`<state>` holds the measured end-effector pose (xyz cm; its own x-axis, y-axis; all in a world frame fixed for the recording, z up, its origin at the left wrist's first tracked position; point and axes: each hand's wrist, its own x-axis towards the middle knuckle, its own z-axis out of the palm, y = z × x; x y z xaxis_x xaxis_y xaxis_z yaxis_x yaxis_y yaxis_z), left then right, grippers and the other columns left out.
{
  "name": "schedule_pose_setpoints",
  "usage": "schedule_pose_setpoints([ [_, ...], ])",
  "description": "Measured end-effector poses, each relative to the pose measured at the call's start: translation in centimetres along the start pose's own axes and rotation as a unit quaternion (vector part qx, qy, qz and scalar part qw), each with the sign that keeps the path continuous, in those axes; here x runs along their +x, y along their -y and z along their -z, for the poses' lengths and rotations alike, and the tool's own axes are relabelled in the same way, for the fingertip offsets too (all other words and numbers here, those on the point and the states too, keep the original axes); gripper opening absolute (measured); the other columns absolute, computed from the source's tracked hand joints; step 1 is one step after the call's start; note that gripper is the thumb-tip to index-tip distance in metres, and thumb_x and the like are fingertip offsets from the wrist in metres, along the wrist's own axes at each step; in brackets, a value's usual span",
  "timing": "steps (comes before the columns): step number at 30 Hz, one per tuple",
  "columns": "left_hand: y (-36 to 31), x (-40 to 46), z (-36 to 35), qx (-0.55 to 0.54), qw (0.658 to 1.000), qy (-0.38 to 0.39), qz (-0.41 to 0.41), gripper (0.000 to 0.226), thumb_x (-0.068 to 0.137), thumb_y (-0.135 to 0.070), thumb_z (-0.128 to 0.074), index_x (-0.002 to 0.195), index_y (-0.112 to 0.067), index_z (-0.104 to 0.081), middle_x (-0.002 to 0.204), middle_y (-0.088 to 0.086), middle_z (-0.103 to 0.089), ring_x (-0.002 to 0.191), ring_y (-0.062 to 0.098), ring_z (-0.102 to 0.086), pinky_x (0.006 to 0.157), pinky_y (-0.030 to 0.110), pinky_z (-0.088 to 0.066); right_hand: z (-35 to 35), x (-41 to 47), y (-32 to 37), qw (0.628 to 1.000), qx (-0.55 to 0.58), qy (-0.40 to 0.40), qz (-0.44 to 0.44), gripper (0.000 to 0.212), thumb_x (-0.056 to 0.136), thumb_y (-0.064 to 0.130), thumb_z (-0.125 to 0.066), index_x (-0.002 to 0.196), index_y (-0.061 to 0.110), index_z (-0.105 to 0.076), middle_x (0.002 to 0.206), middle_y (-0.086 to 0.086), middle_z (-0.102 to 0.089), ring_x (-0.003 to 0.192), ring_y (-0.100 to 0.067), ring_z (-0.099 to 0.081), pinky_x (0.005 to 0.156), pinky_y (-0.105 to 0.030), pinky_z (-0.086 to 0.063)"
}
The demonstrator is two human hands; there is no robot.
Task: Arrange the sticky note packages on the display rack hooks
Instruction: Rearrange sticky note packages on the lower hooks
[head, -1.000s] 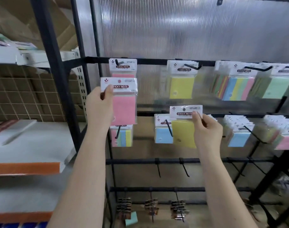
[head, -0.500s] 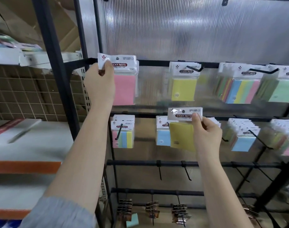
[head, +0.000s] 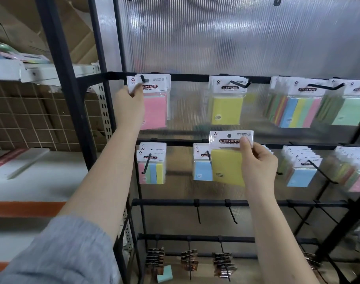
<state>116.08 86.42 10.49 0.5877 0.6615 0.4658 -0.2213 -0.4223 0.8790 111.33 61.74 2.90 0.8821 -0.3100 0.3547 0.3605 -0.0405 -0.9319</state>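
Observation:
My left hand [head: 128, 103] pinches the white header of a pink sticky note package [head: 155, 107], which sits on the top-left hook [head: 143, 79] of the black display rack [head: 195, 77] in front of other pink packs. My right hand [head: 257, 162] holds a yellow sticky note package [head: 226, 165] by its header, off any hook, in front of the second rail. A hanging yellow pack [head: 226, 107] is on the top rail above it. A blue pack [head: 201, 169] hangs just behind the held one.
Multicolour packs [head: 300, 111] and green packs [head: 349, 111] hang at the top right; a striped pack [head: 151, 169] and blue packs [head: 302, 173] hang on the second rail. Bare hooks [head: 198, 212] line the third rail. Dark clip packs [head: 188, 261] hang lowest. Shelving [head: 31, 177] stands left.
My left hand raised the pink package from the second-rail level up onto the top-left hook. My right hand with the yellow package stayed roughly in place.

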Motion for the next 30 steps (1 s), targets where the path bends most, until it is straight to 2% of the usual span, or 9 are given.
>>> schedule_pose_setpoints([
  [2, 0.2, 0.9, -0.5, 0.006, 1.000, 0.008, 0.015, 0.021, 0.095, -0.037, -0.049, 0.081, -0.022, -0.050, 0.073, -0.006, -0.052, 0.064, 0.007, -0.053, 0.047, 0.016, -0.042, -0.1, 0.3, 0.0, 1.000, 0.007, 0.000, -0.003, 0.048, 0.093, 0.031, -0.058, 0.045, 0.028, -0.054, 0.042, 0.015, -0.026, 0.041, -0.004, -0.022, 0.040, -0.013, -0.017],
  [4, 0.3, 1.7, -1.1, -0.001, 1.000, 0.008, 0.029, 0.019, 0.095, -0.038, -0.051, 0.085, -0.021, -0.049, 0.080, -0.005, -0.055, 0.069, 0.009, -0.056, 0.047, 0.015, -0.042, -0.3, 0.7, 0.3, 1.000, 0.010, 0.002, 0.001, 0.033, 0.091, 0.034, -0.061, 0.063, 0.015, -0.065, 0.055, 0.006, -0.039, 0.051, -0.006, -0.029, 0.046, -0.017, -0.023],
  [7, 0.4, 2.7, -1.7, 0.012, 0.999, 0.007, 0.052, 0.022, 0.093, -0.041, -0.053, 0.095, -0.019, -0.051, 0.088, -0.003, -0.056, 0.069, 0.009, -0.054, 0.045, 0.017, -0.037, -0.5, 1.8, 1.3, 0.999, 0.031, -0.003, 0.017, 0.035, 0.088, 0.033, -0.066, 0.080, -0.002, -0.066, 0.066, -0.003, -0.047, 0.056, -0.005, -0.035, 0.048, -0.016, -0.030],
  [13, 0.8, 3.6, -2.5, 0.069, 0.993, 0.027, 0.092, 0.033, 0.093, -0.046, -0.050, 0.102, -0.014, -0.053, 0.091, 0.000, -0.056, 0.068, 0.011, -0.053, 0.044, 0.017, -0.032, -1.3, 3.9, 4.7, 0.996, 0.066, -0.021, 0.049, 0.025, 0.086, 0.032, -0.068, 0.063, 0.021, -0.065, 0.043, 0.020, -0.047, 0.041, 0.004, -0.037, 0.043, -0.006, -0.030],
  [16, 0.9, 3.7, -2.7, 0.077, 0.992, 0.024, 0.093, 0.027, 0.093, -0.044, -0.052, 0.097, -0.017, -0.050, 0.092, 0.000, -0.055, 0.071, 0.012, -0.053, 0.044, 0.017, -0.032, -1.6, 5.0, 5.7, 0.994, 0.081, -0.035, 0.061, 0.027, 0.087, 0.031, -0.067, 0.062, 0.021, -0.062, 0.043, 0.018, -0.047, 0.039, 0.003, -0.034, 0.042, -0.006, -0.028],
  [22, 1.7, 1.7, -1.9, 0.112, 0.991, 0.021, 0.067, 0.032, 0.093, -0.039, -0.052, 0.108, -0.010, -0.051, 0.099, 0.004, -0.055, 0.070, 0.012, -0.052, 0.042, 0.014, -0.033, -1.9, 6.9, 6.1, 0.991, 0.096, -0.065, 0.067, 0.044, 0.086, 0.031, -0.068, 0.050, 0.023, -0.043, 0.055, 0.007, -0.055, 0.035, 0.000, -0.032, 0.041, -0.009, -0.028],
  [25, 2.3, -0.4, -1.5, 0.133, 0.990, -0.008, 0.055, 0.031, 0.093, -0.033, -0.052, 0.112, -0.011, -0.043, 0.106, 0.007, -0.053, 0.076, 0.016, -0.051, 0.053, 0.021, -0.036, -1.9, 7.3, 6.0, 0.991, 0.094, -0.065, 0.075, 0.047, 0.084, 0.029, -0.068, 0.047, 0.025, -0.039, 0.057, 0.004, -0.056, 0.036, 0.000, -0.032, 0.040, -0.008, -0.027],
  [28, 3.2, -3.1, -1.0, 0.118, 0.992, -0.017, 0.045, 0.023, 0.091, -0.031, -0.053, 0.105, -0.014, -0.047, 0.095, -0.001, -0.054, 0.076, 0.016, -0.055, 0.062, 0.029, -0.043, -2.0, 7.4, 6.2, 0.990, 0.097, -0.062, 0.079, 0.056, 0.081, 0.026, -0.067, 0.037, 0.028, -0.033, 0.042, 0.013, -0.037, 0.045, -0.005, -0.034, 0.041, -0.012, -0.023],
  [30, 4.3, -5.1, -0.7, 0.117, 0.992, 0.005, 0.044, 0.013, 0.091, -0.029, -0.053, 0.098, -0.018, -0.049, 0.083, -0.010, -0.050, 0.069, 0.006, -0.051, 0.056, 0.024, -0.038, -2.0, 7.4, 6.2, 0.991, 0.088, -0.062, 0.081, 0.060, 0.079, 0.024, -0.066, 0.033, 0.026, -0.028, 0.037, 0.012, -0.024, 0.046, -0.007, -0.024, 0.042, -0.015, -0.019],
])
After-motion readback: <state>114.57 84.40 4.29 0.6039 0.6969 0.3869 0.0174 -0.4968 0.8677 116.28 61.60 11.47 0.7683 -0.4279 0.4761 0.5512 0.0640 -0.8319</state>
